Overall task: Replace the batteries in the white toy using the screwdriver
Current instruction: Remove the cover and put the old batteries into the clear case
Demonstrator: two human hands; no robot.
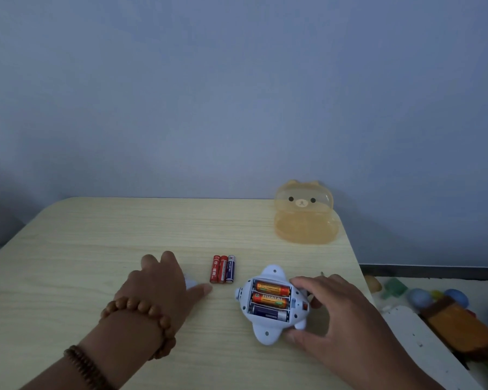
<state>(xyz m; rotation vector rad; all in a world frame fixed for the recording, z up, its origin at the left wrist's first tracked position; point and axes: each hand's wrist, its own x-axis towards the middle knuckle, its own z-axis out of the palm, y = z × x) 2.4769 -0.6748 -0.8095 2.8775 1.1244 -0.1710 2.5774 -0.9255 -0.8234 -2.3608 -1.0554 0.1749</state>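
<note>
So the right hand (333,313) cupped the white toy (271,304), fingers loosely curled round its edge; the spare batteries (222,269), lengthwise away from the person, lay nearer the flat, empty left hand (161,282).

- white toy (271,305) is flipped belly-up on the bench, battery bay uncovered, three batteries sitting inside: two orange, one dark
- three loose batteries (222,269) lie side by side just left of it: two red, one blue-and-white
</note>
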